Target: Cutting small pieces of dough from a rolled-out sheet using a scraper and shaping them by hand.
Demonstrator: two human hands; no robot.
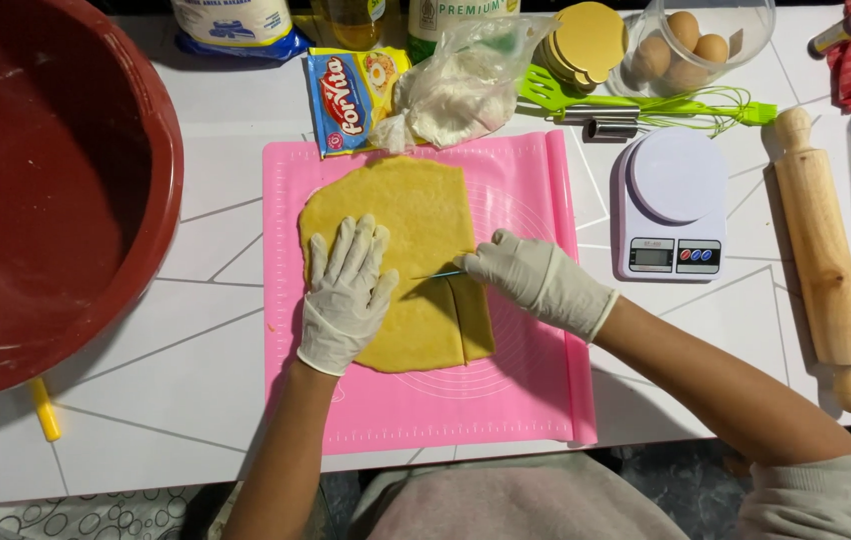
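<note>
- The left hand [346,295], in a white glove, is lying flat on the rolled yellow dough [401,255] at mid-frame, fingers spread wide and pressing down, grasping nothing.
- The right hand [536,280], also gloved, is pinching a thin blade [438,274] between curled fingers, its tip resting on the dough just beside the left fingertips.
- A straight cut is running down the dough's lower right part to its bottom edge.
- The dough is sitting on a pink mat [536,400], with bare mat showing below and to the right.
- A big red bowl [46,190] is crowding the left; a scale [671,205] and rolling pin [824,260] are lying to the right.
</note>
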